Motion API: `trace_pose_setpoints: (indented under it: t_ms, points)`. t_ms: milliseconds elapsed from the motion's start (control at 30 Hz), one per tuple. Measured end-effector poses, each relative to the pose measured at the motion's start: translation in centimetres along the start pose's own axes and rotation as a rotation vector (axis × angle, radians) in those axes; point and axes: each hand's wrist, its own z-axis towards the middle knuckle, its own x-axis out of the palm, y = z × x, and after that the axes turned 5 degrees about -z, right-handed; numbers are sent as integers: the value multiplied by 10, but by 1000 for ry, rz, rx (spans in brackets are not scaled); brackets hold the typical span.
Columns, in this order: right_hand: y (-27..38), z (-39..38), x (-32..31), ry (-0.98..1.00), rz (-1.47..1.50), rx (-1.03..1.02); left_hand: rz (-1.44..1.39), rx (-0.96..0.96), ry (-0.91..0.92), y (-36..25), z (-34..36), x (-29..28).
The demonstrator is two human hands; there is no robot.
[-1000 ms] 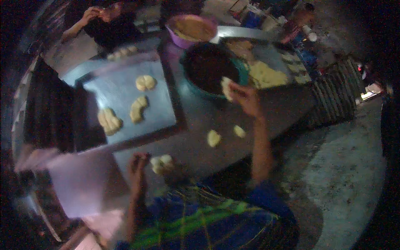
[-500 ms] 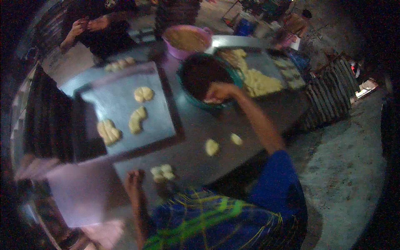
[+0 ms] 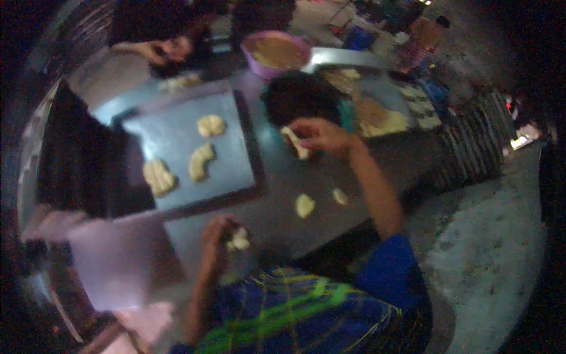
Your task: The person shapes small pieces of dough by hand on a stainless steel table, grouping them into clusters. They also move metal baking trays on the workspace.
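Note:
My right hand (image 3: 323, 137) is at the near side of a teal tub (image 3: 346, 118) that holds something dark. Its fingers are closed on a pale strip of dough (image 3: 302, 151). Lower left, my left hand (image 3: 219, 231) curls over a small cluster of dough balls (image 3: 239, 239), hiding part of it. Two dough pieces, a larger one (image 3: 305, 206) and a smaller one (image 3: 339, 196), lie on the table between my hands. Shaped dough pieces (image 3: 203, 162) rest on a dark-rimmed baking tray (image 3: 177, 141) at the left.
A pink-purple tub (image 3: 262, 69) with tan contents stands at the back. Right of the teal tub lies a heap of flat dough (image 3: 389, 123). Dark stacked trays (image 3: 466, 141) stand at the right. Across the table, at the far left, is another person's hand (image 3: 171, 50).
My right hand has drawn back from the teal tub toward me, with the dough strip now visible in it. My left hand has moved right, onto the dough balls.

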Motion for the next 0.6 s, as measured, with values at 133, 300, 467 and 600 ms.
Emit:
trace_pose_setpoints:
  t_ms: [133,300,467,600]
  points:
    - [-6,-8,106,-42,473,-141,-345,-188,263,-5,22,65]
    - [-9,-12,166,-158,574,-213,-418,-223,201,-13,15,75]
    - [-20,-5,177,-118,608,-232,-458,-203,146,-19,11,64]
    - [-29,-3,192,-230,734,-258,-146,56,127,-17,7,62]
